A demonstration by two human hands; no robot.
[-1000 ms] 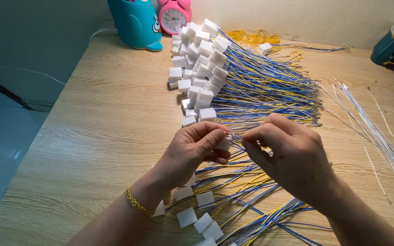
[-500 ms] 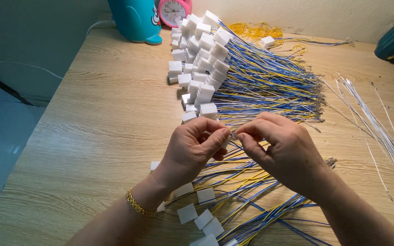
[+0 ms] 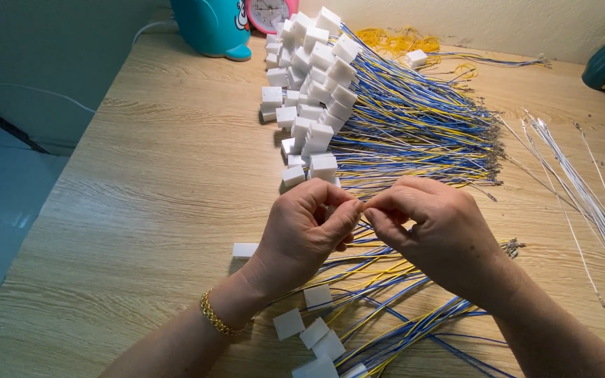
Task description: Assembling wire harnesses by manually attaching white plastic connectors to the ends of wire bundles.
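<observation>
Over wooden table (image 3: 141, 210), two hands pinching: left hand (image 3: 306, 231), right hand (image 3: 435, 234)

No package, label, sign or screen is in view on the wooden table (image 3: 141, 203). The nearest thing to a display is the round white dial of a pink clock (image 3: 272, 10) at the far edge (only its lower part is seen, cut by the frame), just beside a teal rounded object (image 3: 208, 28). The small white square blocks (image 3: 314, 84) on the wire ends are plain, with no print that can be seen.
</observation>
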